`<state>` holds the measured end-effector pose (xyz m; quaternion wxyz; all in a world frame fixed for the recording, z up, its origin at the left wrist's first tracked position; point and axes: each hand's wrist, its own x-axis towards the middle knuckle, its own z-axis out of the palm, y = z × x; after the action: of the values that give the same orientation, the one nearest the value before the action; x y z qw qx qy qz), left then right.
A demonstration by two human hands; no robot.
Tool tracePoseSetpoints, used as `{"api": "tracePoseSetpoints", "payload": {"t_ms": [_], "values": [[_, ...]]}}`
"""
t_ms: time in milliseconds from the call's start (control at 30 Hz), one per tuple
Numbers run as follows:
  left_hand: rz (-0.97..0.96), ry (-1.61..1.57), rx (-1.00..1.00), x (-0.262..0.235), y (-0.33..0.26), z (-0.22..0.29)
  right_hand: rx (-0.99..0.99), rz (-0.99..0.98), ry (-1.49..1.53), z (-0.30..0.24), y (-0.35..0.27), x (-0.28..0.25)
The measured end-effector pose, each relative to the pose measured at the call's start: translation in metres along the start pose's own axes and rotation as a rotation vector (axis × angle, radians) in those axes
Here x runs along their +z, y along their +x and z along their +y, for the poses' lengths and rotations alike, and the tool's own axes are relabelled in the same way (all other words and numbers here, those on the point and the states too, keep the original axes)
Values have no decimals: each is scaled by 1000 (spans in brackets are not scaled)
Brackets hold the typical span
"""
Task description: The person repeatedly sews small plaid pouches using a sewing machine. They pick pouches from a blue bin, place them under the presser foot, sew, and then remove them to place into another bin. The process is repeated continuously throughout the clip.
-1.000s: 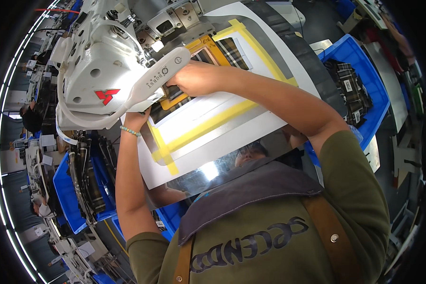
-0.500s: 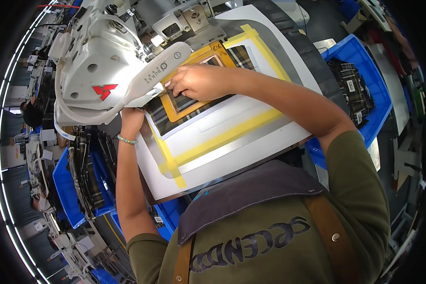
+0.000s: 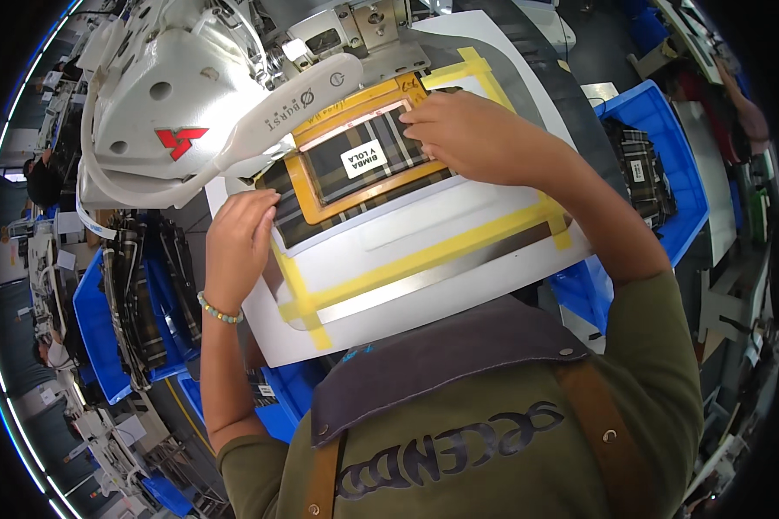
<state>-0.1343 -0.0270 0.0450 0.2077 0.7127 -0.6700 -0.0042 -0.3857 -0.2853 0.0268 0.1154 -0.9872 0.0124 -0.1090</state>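
Biggest thing here is the white moulded sewing machine head [image 3: 160, 112], a bulky plastic housing with a red mark on its side, filling the upper left. Its long white arm [image 3: 307, 99] sticks out to the right over the work area.

Under it sits the white work plate [image 3: 424, 251], a flat curved-edge panel with strips of yellow tape [image 3: 433, 255] laid across it in a rough rectangle. On the upper part of that plate is an orange rectangular clamp frame [image 3: 359, 186], and inside the frame lies a dark plaid fabric piece [image 3: 381, 156] with a small white sewn label [image 3: 363, 159] in the middle. So the fabric is right under the machine arm, framed in orange, sitting on the plate.

Off to the right there's a blue plastic bin [image 3: 675, 164] with more plaid pieces stacked in it, and another blue plastic crate [image 3: 95, 320] on the left, also holding plaid fabric.

The right hand [image 3: 467, 138] comes in from the right, fingers curled and close together, fingertips pressing down on the right edge of the orange frame and the plaid fabric there. The left hand [image 3: 234, 246] rests on the left edge of the plate, fingers bent and bunched, tips touching the plaid cloth beside the frame's lower left corner. A beaded bracelet [image 3: 218, 311] sits on that wrist.
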Motion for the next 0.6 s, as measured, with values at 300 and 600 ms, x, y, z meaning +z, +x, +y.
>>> {"api": "tracePoseSetpoints", "payload": {"t_ms": [300,600], "values": [[-167,61,224,48,42,52,65,6,-175,-17,1,16],[-219,62,216,63,45,50,46,69,-255,-16,7,24]]}}
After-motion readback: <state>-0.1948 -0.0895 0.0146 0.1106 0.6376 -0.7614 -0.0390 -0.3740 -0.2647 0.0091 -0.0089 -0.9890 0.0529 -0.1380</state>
